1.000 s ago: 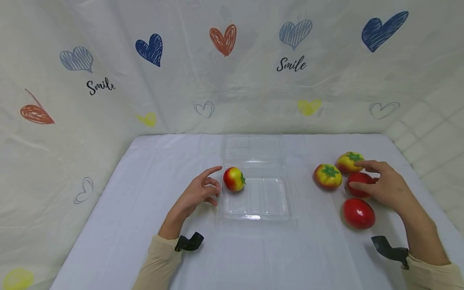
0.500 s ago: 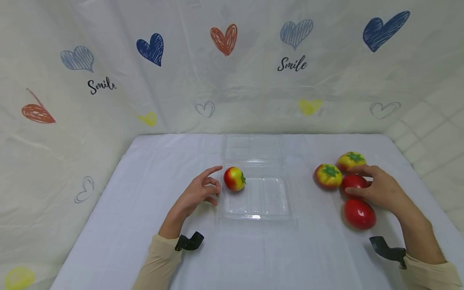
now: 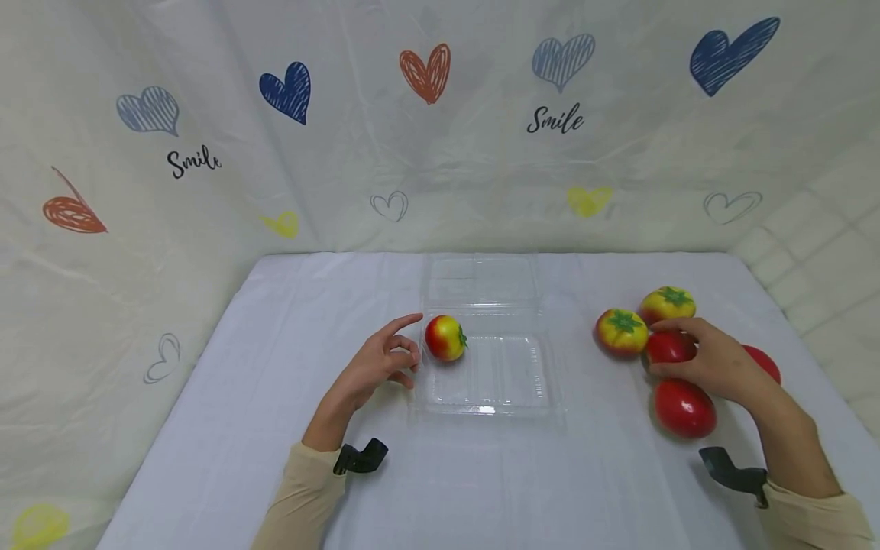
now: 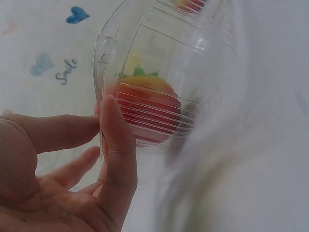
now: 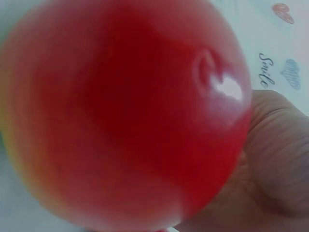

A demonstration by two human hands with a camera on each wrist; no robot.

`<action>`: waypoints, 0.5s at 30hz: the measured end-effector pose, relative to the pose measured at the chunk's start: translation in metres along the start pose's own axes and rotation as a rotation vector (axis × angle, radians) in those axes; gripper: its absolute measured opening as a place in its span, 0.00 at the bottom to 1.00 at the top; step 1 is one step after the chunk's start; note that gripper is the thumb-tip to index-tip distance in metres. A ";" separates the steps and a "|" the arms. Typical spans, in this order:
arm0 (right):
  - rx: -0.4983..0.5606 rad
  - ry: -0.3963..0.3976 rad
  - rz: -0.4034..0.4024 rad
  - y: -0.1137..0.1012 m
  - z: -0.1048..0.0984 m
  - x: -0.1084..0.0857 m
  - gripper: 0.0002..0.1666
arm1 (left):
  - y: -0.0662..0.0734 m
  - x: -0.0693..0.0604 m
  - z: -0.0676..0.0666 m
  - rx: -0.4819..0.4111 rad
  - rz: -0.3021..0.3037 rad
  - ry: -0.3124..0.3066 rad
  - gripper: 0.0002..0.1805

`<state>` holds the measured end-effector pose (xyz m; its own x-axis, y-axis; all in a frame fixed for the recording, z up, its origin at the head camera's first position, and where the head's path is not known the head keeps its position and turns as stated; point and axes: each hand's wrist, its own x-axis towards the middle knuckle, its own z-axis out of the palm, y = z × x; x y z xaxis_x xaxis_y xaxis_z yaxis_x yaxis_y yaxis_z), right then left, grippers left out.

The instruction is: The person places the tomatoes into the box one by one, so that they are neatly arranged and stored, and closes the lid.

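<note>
Toward the right of the desk (image 3: 536, 481), my right fingers (image 3: 681, 324) curl half-closed round a red fruit (image 3: 670, 348), smooth face up, too round for me to tell a long axis. My left fingers (image 4: 120, 159) pinch the rim of a clear container (image 3: 495, 374), its folded-back lid (image 3: 479, 281) pointing away from me; inside, a red-yellow fruit (image 3: 444, 338) lies sideways, green leaves rightward. Just past my grip, two yellow-topped fruits (image 3: 622, 336) sit leaves up; nearer me, a longish red fruit (image 3: 685, 410) stretches left to right, and a half-hidden red one (image 3: 766, 360) shows behind my wrist (image 3: 791, 435).
</note>
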<state>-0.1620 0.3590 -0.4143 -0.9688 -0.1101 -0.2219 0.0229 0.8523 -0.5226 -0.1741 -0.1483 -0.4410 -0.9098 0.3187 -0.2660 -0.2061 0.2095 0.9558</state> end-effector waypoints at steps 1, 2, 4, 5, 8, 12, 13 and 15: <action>0.001 0.003 0.006 0.000 0.000 0.000 0.55 | 0.000 0.000 0.000 -0.001 0.001 0.000 0.37; 0.003 0.007 0.013 0.000 0.000 0.000 0.55 | 0.000 0.000 0.000 -0.001 0.001 0.000 0.37; 0.005 0.016 0.025 0.000 0.000 0.000 0.55 | -0.001 0.000 0.000 -0.003 0.001 0.001 0.38; 0.006 0.022 0.028 0.000 0.001 0.000 0.54 | -0.001 0.000 0.000 -0.002 0.000 0.002 0.38; 0.010 0.033 0.044 0.000 0.001 0.000 0.55 | -0.001 0.000 0.000 -0.005 -0.003 0.002 0.38; 0.021 0.040 0.081 -0.003 0.002 -0.001 0.58 | -0.001 0.001 0.000 -0.008 -0.002 -0.001 0.38; 0.027 0.041 0.090 -0.003 0.002 -0.001 0.58 | -0.001 0.001 -0.001 -0.007 -0.001 -0.002 0.38; 0.036 0.048 0.100 -0.005 0.002 -0.002 0.59 | -0.001 0.001 -0.001 -0.007 0.000 -0.003 0.38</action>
<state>-0.1597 0.3537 -0.4130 -0.9719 0.0003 -0.2353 0.1283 0.8389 -0.5289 -0.1752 -0.1488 -0.4419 -0.9088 0.3212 -0.2664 -0.2088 0.2027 0.9567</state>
